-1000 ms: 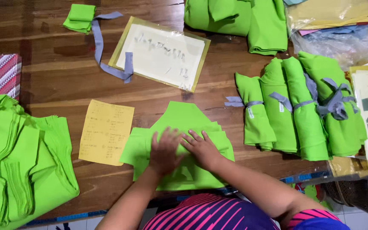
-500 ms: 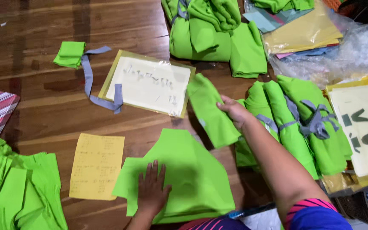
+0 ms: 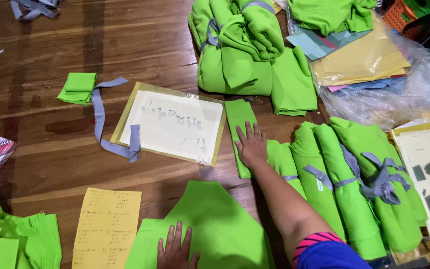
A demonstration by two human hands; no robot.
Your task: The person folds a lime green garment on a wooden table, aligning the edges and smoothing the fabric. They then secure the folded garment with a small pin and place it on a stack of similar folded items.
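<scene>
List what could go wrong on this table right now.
The right hand presses a folded green strip whose edge touches the plastic-covered white sheet; sliding it might shift that sheet. The left hand pins a green fabric piece lying close to the yellow paper, which may get crumpled.

Right hand (image 3: 251, 144) flat on narrow green fabric strip (image 3: 240, 127), wooden table (image 3: 140, 45).
</scene>
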